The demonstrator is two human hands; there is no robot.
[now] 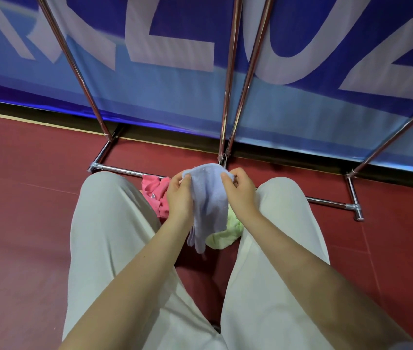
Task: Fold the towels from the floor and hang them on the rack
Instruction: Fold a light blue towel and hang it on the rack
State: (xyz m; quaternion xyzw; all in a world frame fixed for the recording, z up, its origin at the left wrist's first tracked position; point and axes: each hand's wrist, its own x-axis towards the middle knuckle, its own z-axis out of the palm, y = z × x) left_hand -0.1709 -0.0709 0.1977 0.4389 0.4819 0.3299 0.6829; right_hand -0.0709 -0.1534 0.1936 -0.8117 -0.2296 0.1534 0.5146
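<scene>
Two hands are working one lavender towel [209,198] between your knees: your left hand [179,195] is pinching its upper edge at about ten o'clock of the cloth, fingers [186,178] pressed together on the hem, and your right hand [240,192] is pinching the opposite upper corner at two o'clock, its fingers curled tight on the fabric. The towel is hanging down from both grips, bunched lengthwise, its lower end dangling just above the floor [23,210].

A pink towel [155,192] is lying crumpled on the floor at nine o'clock of your left hand, touching the rack's [230,79] low crossbar. A pale green towel [225,234] is sitting heaped at five o'clock of the lavender one, partly hidden behind it and possibly touching your right trouser leg [271,248]. The rack's chrome poles are rising at twelve o'clock, in front of a blue banner [175,72].
</scene>
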